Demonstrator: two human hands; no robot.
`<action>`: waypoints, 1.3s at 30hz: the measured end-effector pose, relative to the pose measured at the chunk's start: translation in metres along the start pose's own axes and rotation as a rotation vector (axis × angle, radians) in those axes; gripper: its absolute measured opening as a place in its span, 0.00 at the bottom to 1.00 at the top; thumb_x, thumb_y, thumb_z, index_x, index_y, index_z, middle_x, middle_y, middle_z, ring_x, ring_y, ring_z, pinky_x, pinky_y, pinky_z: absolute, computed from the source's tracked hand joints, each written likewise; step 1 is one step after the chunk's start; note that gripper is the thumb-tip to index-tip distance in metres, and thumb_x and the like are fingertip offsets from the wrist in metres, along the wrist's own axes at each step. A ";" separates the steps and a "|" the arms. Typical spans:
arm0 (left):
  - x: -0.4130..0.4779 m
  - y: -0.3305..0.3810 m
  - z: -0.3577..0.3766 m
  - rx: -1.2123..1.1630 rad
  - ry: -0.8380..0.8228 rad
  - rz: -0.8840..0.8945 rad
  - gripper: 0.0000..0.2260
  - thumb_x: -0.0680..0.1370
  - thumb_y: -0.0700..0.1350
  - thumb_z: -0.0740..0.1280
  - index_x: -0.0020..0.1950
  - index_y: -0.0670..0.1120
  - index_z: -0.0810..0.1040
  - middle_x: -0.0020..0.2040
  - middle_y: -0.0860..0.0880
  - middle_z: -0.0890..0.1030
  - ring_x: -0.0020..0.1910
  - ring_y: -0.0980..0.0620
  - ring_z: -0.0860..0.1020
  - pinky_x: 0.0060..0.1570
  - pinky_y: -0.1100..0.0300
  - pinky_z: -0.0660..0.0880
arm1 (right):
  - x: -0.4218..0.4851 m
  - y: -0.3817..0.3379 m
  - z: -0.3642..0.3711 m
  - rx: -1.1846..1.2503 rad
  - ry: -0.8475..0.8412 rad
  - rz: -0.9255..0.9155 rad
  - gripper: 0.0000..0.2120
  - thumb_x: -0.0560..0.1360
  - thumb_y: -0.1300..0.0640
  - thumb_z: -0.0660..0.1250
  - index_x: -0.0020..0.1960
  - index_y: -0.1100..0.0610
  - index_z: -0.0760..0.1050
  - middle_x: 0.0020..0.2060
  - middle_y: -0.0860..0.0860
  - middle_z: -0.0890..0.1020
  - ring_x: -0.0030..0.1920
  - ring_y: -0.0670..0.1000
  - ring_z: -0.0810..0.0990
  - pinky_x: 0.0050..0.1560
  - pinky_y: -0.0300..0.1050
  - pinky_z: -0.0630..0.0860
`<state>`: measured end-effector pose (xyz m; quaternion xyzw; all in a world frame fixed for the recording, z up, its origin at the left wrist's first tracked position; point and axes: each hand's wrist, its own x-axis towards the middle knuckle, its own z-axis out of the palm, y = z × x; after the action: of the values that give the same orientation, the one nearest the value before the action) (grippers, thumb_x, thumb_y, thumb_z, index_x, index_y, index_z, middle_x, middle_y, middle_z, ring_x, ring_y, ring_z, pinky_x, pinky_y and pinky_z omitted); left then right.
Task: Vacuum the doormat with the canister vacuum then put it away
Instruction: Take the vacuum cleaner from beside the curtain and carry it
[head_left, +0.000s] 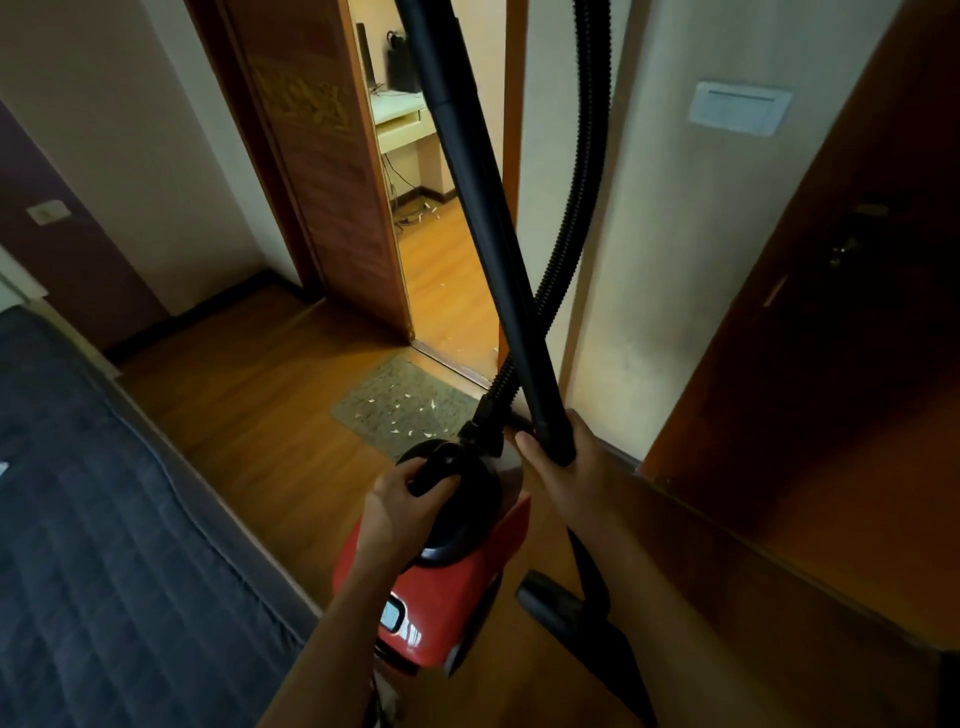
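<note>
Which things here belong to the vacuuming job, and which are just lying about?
For the job: red canister vacuum, its handle gripped by the left hand; rigid black wand, held by the right hand; ribbed black hose; grey-brown doormat strewn with white scraps.
Just around: dark grey quilted bed; white wall switch; open wooden door.
</note>
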<state>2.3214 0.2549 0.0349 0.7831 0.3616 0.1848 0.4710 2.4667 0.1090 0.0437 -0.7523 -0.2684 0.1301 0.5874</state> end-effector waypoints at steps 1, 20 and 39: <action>0.012 -0.001 -0.004 -0.009 0.016 -0.006 0.06 0.75 0.48 0.73 0.52 0.51 0.83 0.43 0.49 0.85 0.40 0.54 0.84 0.39 0.50 0.83 | 0.013 0.000 0.007 0.001 0.005 -0.013 0.10 0.73 0.42 0.71 0.50 0.41 0.74 0.42 0.43 0.79 0.46 0.36 0.78 0.42 0.26 0.71; 0.249 -0.021 -0.061 0.023 0.377 -0.218 0.07 0.74 0.51 0.74 0.50 0.52 0.83 0.43 0.53 0.83 0.42 0.57 0.82 0.33 0.68 0.77 | 0.306 0.022 0.165 0.028 -0.336 -0.174 0.11 0.75 0.50 0.74 0.47 0.42 0.71 0.35 0.43 0.74 0.38 0.43 0.75 0.39 0.37 0.69; 0.401 -0.057 -0.160 -0.028 0.782 -0.398 0.06 0.75 0.49 0.73 0.40 0.57 0.80 0.38 0.55 0.83 0.40 0.58 0.81 0.30 0.71 0.73 | 0.475 -0.024 0.352 0.143 -0.761 -0.189 0.10 0.76 0.55 0.73 0.43 0.47 0.72 0.33 0.48 0.73 0.32 0.45 0.70 0.33 0.33 0.68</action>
<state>2.4666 0.6651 0.0428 0.5628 0.6541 0.3778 0.3356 2.6709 0.6640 0.0258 -0.5796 -0.5252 0.3635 0.5062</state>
